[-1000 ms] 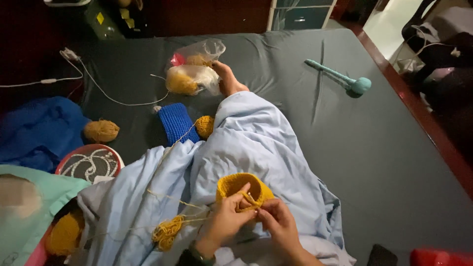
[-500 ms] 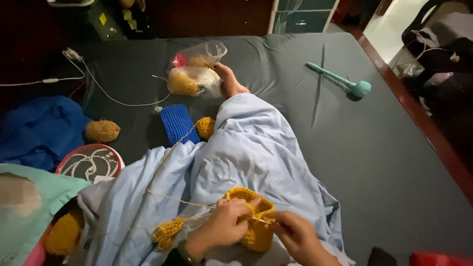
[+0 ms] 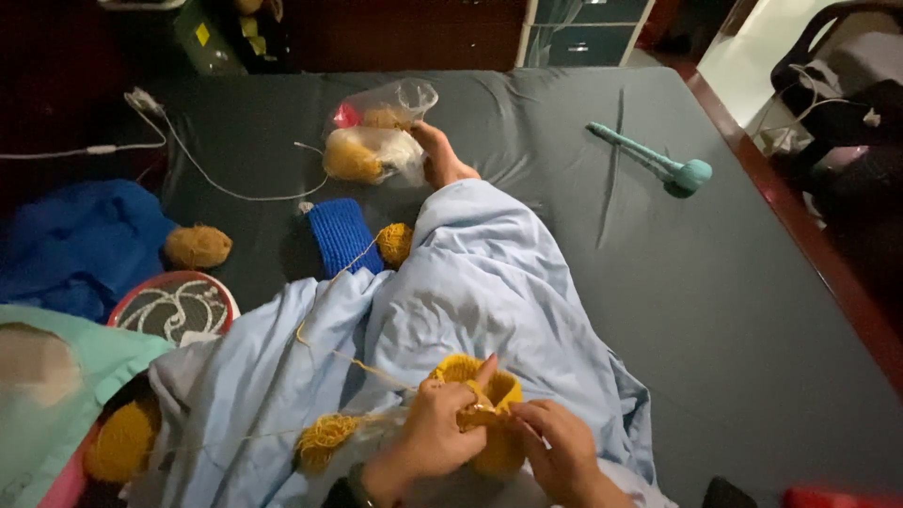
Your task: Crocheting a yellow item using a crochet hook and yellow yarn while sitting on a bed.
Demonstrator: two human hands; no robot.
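My left hand [image 3: 435, 435] and my right hand [image 3: 562, 450] both grip a small round piece of yellow knitting [image 3: 489, 400] on my lap, which is covered by a light blue blanket [image 3: 470, 282]. A yellow strand [image 3: 348, 356] runs from the piece up over the blanket to a small yellow yarn ball [image 3: 395, 243] beside a blue knitted piece [image 3: 340, 235]. A loose tuft of yellow yarn [image 3: 324, 437] lies just left of my left hand.
On the dark grey bed [image 3: 705, 310] lie a clear plastic bag of yarn [image 3: 372, 141] by my bare foot [image 3: 442, 155], a teal handled tool [image 3: 658, 165], a brown yarn ball [image 3: 198, 246], a white cable [image 3: 188, 160], blue cloth [image 3: 75, 245] and a red-rimmed round thing [image 3: 174, 306].
The yellow knitting and both hands shifted slightly on my lap; my fingers have regripped the piece, with my left forefinger now raised over its rim.
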